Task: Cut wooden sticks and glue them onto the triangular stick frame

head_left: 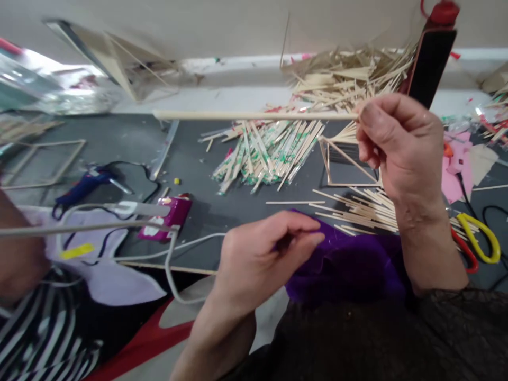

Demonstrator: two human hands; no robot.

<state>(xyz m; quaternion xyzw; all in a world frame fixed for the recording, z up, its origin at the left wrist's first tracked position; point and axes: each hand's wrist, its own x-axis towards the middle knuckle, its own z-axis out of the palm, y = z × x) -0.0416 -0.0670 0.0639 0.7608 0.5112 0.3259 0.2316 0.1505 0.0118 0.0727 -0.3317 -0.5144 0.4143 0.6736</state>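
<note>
My right hand (399, 140) is closed, pinching one end of a long pale wooden stick (254, 115). The stick points left, almost level, above the desk. Lower down, my left hand (265, 259) has its thumb and forefinger drawn together in a pinch; anything between the tips is too small to make out. Purple cloth (349, 264) lies just beyond the left fingertips and under the right forearm. Loose thin sticks (357, 209) are spread beside my right wrist. Behind that hand stands a small frame of joined sticks (328, 161), partly hidden.
Plastic-wrapped chopsticks (265, 153) lie mid-desk, with a heap of wooden scraps (349, 71) behind. A blue glue gun (85, 188), a magenta box (169, 217) and white cables (198, 243) are left. Yellow-and-red-handled scissors (482, 238) lie right. Another person's striped sleeve (51, 333) enters lower left.
</note>
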